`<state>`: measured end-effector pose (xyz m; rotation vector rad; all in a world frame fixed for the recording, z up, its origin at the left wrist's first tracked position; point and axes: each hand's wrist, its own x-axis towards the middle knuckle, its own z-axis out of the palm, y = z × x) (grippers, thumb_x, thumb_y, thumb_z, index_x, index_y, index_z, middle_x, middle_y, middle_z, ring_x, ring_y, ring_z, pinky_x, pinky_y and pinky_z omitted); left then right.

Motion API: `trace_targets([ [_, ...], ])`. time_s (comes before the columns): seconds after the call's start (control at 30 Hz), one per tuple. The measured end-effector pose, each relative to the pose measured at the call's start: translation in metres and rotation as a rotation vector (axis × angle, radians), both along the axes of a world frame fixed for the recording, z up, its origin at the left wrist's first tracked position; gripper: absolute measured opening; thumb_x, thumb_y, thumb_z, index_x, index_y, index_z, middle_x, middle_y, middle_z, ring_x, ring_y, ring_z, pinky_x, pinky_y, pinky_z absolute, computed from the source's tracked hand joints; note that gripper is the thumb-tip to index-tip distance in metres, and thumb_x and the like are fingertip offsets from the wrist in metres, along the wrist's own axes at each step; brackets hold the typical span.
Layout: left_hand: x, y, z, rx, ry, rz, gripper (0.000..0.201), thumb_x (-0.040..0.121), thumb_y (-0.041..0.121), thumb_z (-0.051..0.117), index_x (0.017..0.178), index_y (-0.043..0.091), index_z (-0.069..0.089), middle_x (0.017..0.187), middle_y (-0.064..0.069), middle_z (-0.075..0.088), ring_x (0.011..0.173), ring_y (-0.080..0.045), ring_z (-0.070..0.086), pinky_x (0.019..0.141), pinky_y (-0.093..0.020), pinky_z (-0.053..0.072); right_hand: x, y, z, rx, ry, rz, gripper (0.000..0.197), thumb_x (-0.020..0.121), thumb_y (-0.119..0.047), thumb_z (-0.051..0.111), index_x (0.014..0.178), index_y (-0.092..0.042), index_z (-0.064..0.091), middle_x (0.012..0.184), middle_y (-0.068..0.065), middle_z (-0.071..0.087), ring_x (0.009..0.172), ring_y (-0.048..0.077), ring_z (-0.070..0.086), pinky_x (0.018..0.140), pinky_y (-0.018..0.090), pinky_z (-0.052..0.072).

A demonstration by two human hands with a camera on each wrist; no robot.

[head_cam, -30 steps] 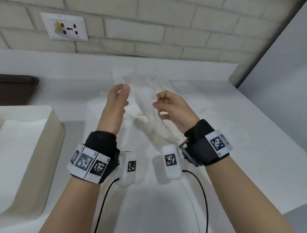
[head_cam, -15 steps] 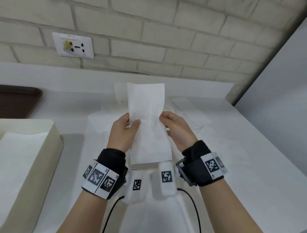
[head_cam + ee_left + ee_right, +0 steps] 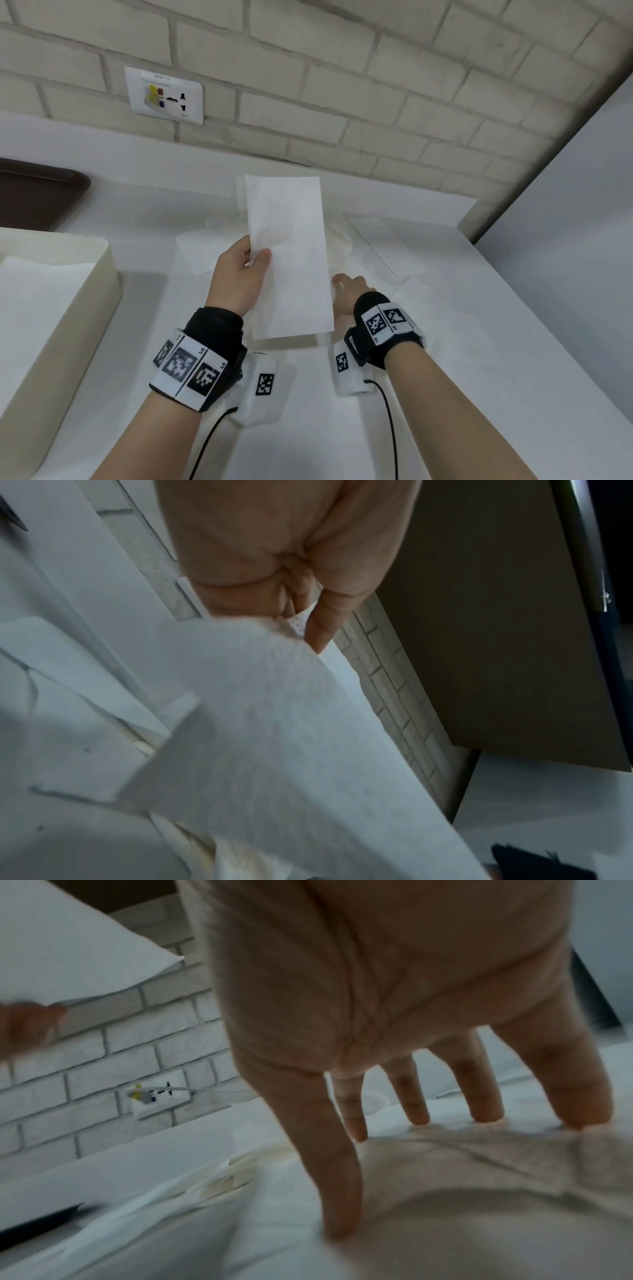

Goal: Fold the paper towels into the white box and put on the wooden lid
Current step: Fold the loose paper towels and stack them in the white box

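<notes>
A folded white paper towel [image 3: 289, 253] stands upright in the air above the table, and my left hand [image 3: 255, 255] pinches its left edge between thumb and fingers. In the left wrist view that same towel [image 3: 291, 737] hangs below the pinching fingers [image 3: 320, 631]. My right hand [image 3: 346, 287] is lower, behind the towel's right edge, with its fingers [image 3: 416, 1104] spread straight down onto loose paper towels [image 3: 462, 1164] lying on the table. The white box [image 3: 65, 308] sits at the left with a towel inside it. No wooden lid shows.
More flat towels [image 3: 380, 240] lie on the white table [image 3: 479, 359] ahead and to the right. A dark brown tray [image 3: 37, 192] sits at the far left. A brick wall with a socket plate [image 3: 164, 94] runs behind, and a grey panel [image 3: 575, 205] stands at the right.
The right hand has let go of the folded towel and dropped to the loose towels on the table. The left hand alone now holds the towel upright.
</notes>
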<state>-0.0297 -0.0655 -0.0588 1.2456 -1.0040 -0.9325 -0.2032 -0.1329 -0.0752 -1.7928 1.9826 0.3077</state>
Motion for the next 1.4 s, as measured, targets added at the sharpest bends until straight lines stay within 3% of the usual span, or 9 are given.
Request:
trace_targets([
  [0.33,-0.003,0.004,-0.005,0.039,0.002,0.015,0.026,0.094,0.000,0.041,0.106,0.010,0.062,0.099,-0.007,0.066,0.092,-0.022,0.062,0.089,-0.033,0.047,0.004,0.010,-0.005,-0.174,0.042,0.164,0.044,0.087,-0.002,0.046,0.130,-0.009,0.040,0.128,0.013,0.044,0.117,0.031,0.046,0.093,0.037,0.043],
  [0.47,-0.002,0.004,-0.006,0.029,-0.003,0.023,0.027,0.095,0.002,0.041,0.110,0.009,0.062,0.105,-0.008,0.067,0.096,-0.022,0.062,0.088,-0.032,0.047,0.002,0.010,0.005,-0.322,-0.012,0.091,0.018,0.090,-0.004,0.038,0.094,-0.011,0.054,0.101,0.011,0.054,0.084,0.027,0.051,0.069,0.029,0.039],
  [0.6,-0.001,0.003,-0.007,0.022,-0.002,0.051,0.026,0.095,0.003,0.041,0.108,0.010,0.062,0.105,-0.008,0.066,0.099,-0.025,0.062,0.090,-0.035,0.047,0.001,0.008,0.007,-0.496,-0.264,-0.023,0.027,0.097,-0.019,0.041,0.075,-0.022,0.057,0.083,0.006,0.053,0.082,0.027,0.052,0.068,0.027,0.037],
  [0.8,0.004,0.002,-0.009,0.011,0.011,0.118,0.031,0.094,0.001,0.040,0.118,0.011,0.056,0.111,-0.008,0.064,0.100,-0.024,0.060,0.089,-0.034,0.047,0.004,0.007,0.022,-0.683,-0.750,-0.159,0.025,0.093,-0.018,0.054,0.106,0.001,0.064,0.093,0.005,0.060,0.088,0.016,0.055,0.074,0.015,0.039],
  [0.9,0.007,0.001,-0.010,-0.002,-0.003,0.157,0.036,0.093,-0.001,0.039,0.126,0.013,0.049,0.107,-0.005,0.062,0.093,-0.020,0.058,0.080,-0.026,0.047,0.007,0.011,0.039,-0.784,-0.865,-0.097,0.019,0.093,-0.011,0.051,0.102,-0.001,0.064,0.093,0.001,0.065,0.076,0.001,0.058,0.062,0.003,0.039],
  [1.0,0.012,0.000,-0.013,-0.002,0.015,0.180,0.045,0.093,-0.001,0.038,0.134,0.018,0.040,0.104,-0.004,0.061,0.093,-0.019,0.058,0.074,-0.020,0.045,0.010,0.014,0.054,-0.806,-0.992,-0.068,0.012,0.093,-0.006,0.050,0.098,-0.004,0.061,0.083,-0.012,0.060,0.069,-0.018,0.055,0.067,-0.001,0.041],
  [1.13,0.016,0.001,-0.015,-0.029,0.021,0.192,0.063,0.091,-0.004,0.038,0.136,0.038,0.028,0.105,-0.008,0.063,0.088,-0.022,0.059,0.070,-0.028,0.047,0.013,0.014,0.071,-0.792,-1.188,-0.137,0.013,0.093,-0.005,0.050,0.100,-0.012,0.058,0.089,-0.012,0.062,0.084,-0.002,0.060,0.080,0.014,0.049],
  [1.23,0.018,0.003,-0.014,-0.087,-0.025,0.183,0.079,0.087,-0.009,0.035,0.120,0.062,0.026,0.125,-0.005,0.057,0.095,-0.025,0.059,0.081,-0.038,0.050,0.016,0.014,0.086,-0.812,-1.338,-0.146,0.016,0.093,-0.002,0.048,0.103,-0.011,0.057,0.094,-0.008,0.062,0.086,0.002,0.060,0.082,0.016,0.050],
  [1.4,0.026,-0.003,-0.021,-0.012,-0.159,0.195,0.060,0.085,-0.013,0.031,0.114,0.032,0.057,0.124,0.003,0.056,0.120,-0.031,0.049,0.105,-0.045,0.038,0.019,0.016,0.100,-0.884,-1.334,-0.090,0.017,0.094,-0.004,0.048,0.106,-0.013,0.057,0.100,-0.003,0.063,0.098,0.009,0.060,0.092,0.022,0.048],
])
